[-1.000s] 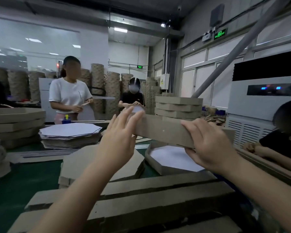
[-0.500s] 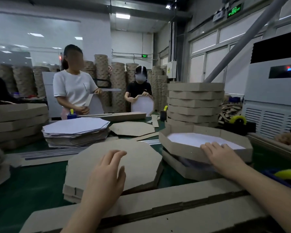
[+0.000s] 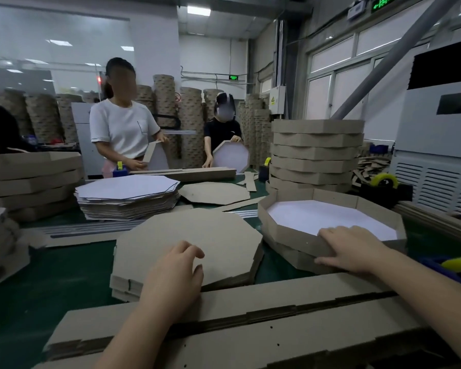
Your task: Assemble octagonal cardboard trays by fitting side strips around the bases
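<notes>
Head, octagonal cardboard bases (image 3: pixel 189 235), white-lined tray (image 3: pixel 288 234)

No word or number reads clearly here. The green lit exit sign (image 3: pixel 382 2) high on the right wall shows a left-pointing arrow, but its characters are too blurred to make out, and the glowing digits on the small green digital display (image 3: pixel 233 77) hanging at the back cannot be read either. A yellow triangular warning label (image 3: pixel 273 99) sits on the grey wall box (image 3: pixel 277 107), and a round red prohibition sign (image 3: pixel 177 97) shows among the tall brown cardboard stacks (image 3: pixel 189 123), both without legible lettering.
</notes>
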`<state>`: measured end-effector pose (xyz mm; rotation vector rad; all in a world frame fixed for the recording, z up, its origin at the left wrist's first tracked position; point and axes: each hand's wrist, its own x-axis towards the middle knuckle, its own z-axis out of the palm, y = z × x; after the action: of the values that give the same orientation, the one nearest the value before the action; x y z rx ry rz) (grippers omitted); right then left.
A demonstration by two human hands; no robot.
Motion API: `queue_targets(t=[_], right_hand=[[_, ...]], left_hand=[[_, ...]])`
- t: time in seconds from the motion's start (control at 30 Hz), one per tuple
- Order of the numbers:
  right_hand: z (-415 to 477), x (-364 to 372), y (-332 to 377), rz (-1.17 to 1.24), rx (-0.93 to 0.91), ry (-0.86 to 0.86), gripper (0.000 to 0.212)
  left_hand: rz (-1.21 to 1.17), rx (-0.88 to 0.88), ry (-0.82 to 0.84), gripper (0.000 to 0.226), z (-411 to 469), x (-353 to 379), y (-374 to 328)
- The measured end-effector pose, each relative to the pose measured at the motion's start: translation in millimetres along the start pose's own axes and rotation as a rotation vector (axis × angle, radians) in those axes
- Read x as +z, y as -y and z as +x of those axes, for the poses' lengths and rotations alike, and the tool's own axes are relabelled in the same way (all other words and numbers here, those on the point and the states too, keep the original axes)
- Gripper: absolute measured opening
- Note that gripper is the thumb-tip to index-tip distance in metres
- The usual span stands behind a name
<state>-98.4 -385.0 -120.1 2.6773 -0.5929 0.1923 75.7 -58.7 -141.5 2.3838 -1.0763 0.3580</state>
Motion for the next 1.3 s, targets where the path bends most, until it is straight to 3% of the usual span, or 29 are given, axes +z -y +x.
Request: queue_targets(t=[0.07,0.13,0.23,0.33,0.47,0.57,0.7,0.83,1.03,1.13,1.2,1.3], right_hand=[[7,-13,27,0.087,0.004,-0.185,0.044],[12,-27,66,0.281,-0.058,-0.260,0.034],[20,-35,127,0.453,-0.212,-0.117,0.031],[22,-30,165,0.659,-0.168,0.101,0.034],[22,-26,176,0.698,-0.070,0.143,0.025],[27,-33,180,0.654,-0.050,0.183,0.034],[33,-37,192,0.470,-0.049,0.163,0.007],[34,-41,190,0.386,-0.094,0.069,0.021],[24,-40,187,0.354,-0.217,-0.180,0.024],[19,-49,189,0.269,-0.242,-0.327,0.031],[17,-53,194,0.231,-0.285,-0.489,0.020],[11,-55,197,0.419,-0.240,-0.605,0.014]], left_hand=[[0.193,-0.035,0.146,0.034,11,1,6],[0.318,-0.096,0.332,0.042,22,1,12],[0.211,-0.194,0.477,0.032,31,3,19],[0.200,-0.157,0.483,0.033,31,5,23],[0.277,-0.112,0.518,0.040,32,-1,27],[0.279,-0.097,0.547,0.050,29,-1,30],[0.257,-0.111,0.516,0.059,26,5,33],[0.121,-0.133,0.410,0.041,21,11,36],[0.089,-0.020,0.343,0.055,20,8,34],[0.153,0.033,0.281,0.053,17,4,33],[0.260,0.077,0.181,0.050,13,1,32],[0.469,0.142,0.066,0.057,12,-6,27]])
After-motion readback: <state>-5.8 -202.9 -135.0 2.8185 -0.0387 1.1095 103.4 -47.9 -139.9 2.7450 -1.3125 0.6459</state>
